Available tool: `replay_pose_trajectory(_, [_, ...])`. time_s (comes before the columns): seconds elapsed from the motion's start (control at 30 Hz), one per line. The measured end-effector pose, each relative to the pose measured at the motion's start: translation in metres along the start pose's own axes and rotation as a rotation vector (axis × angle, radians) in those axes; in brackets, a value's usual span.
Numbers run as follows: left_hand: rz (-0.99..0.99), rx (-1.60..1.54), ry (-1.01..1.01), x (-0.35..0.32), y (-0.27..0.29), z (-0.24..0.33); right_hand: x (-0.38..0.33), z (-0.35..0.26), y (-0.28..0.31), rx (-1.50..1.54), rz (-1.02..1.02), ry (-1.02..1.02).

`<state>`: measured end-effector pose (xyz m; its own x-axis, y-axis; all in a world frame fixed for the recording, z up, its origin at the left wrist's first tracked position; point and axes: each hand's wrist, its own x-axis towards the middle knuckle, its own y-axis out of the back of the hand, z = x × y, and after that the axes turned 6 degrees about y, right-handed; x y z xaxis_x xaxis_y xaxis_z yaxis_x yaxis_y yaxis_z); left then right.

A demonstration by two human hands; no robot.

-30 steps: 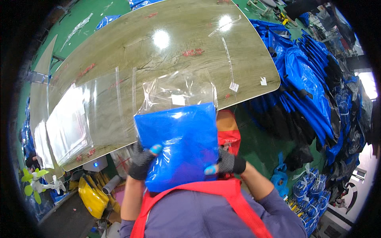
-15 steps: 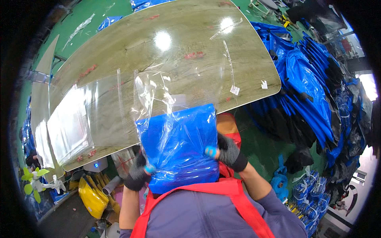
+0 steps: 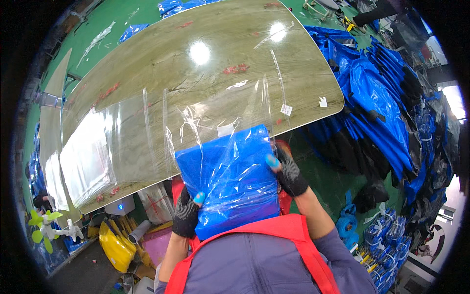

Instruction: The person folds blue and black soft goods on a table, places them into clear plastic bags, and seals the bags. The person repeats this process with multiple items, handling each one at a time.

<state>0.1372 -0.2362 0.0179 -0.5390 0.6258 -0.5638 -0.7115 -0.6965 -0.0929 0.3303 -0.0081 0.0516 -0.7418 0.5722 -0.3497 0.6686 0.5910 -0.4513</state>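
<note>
A folded blue sheet (image 3: 230, 171) sits inside a clear plastic bag (image 3: 196, 120), held against my body at the table's near edge. The bag's loose upper part spreads over the table top. On the package's left side, my left hand (image 3: 187, 214), in a dark grey work glove with a light blue thumb tip, grips the edge. My right hand (image 3: 290, 171), gloved the same way, holds the right edge higher up, near the package's upper corner. Both thumbs lie on the front face; the other fingers are mostly hidden behind it.
The brown wood-patterned table (image 3: 147, 63) carries clear plastic bags (image 3: 88, 152) at its left. Blue and black sheets (image 3: 372, 93) hang in a heap at right. Bundled blue packs (image 3: 384, 240) stand lower right. Yellow sheets (image 3: 116, 245) and a small green-bladed fan (image 3: 45, 228) are lower left.
The package has shifted slightly right and tilted. My right hand has slid up its right edge, while my left hand moved right with it. The bag's loose top has settled flatter on the table.
</note>
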Motion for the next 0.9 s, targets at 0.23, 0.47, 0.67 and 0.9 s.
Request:
replay_pose_trajectory(0.23, [-0.157, -0.132, 0.277, 0.003, 0.007, 0.015, 0.003, 0.013, 0.000, -0.458, -0.372, -0.179])
replay_pose_trajectory(0.47, [-0.190, -0.468, 0.167, 0.007, -0.001, 0.025, 0.004, 0.002, -0.007, -0.379, -0.256, -0.135])
replay_pose_trajectory(0.67, [-0.103, 0.081, 0.030, 0.009, 0.006, 0.004, -0.002, 0.007, -0.006, -0.139, -0.068, 0.010])
replay_pose_trajectory(0.9, [-0.102, -0.359, 0.047, 0.019, 0.008, 0.004, -0.001, 0.018, -0.001, -0.353, -0.181, -0.167])
